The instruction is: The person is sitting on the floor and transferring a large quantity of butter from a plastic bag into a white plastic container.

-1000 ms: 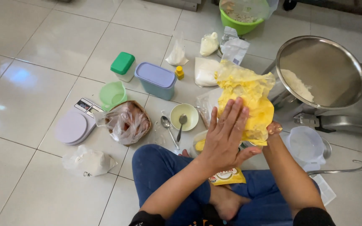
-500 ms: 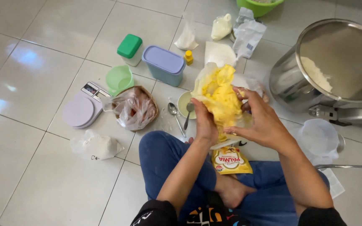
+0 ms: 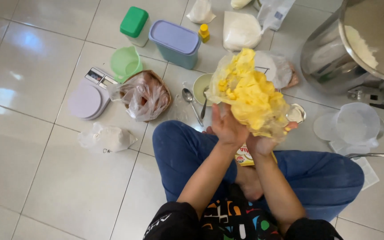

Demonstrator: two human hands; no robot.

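Nearest the camera, the person sits cross-legged on the tiled floor in blue trousers, both forearms raised over the lap. The left hand and right hand now sit close together beneath a crumpled clear plastic bag of yellow butter, cupping and gripping it from below; half a second ago the hands were spread on either side of it. A yellow packet on the lap is mostly hidden behind the wrists. Beyond lie a metal spoon, a small bowl partly covered by the bag, a basket wrapped in plastic and a kitchen scale. Farther off stand a lidded blue container and a green-lidded tub. The steel mixing bowl is cut off at the right edge.
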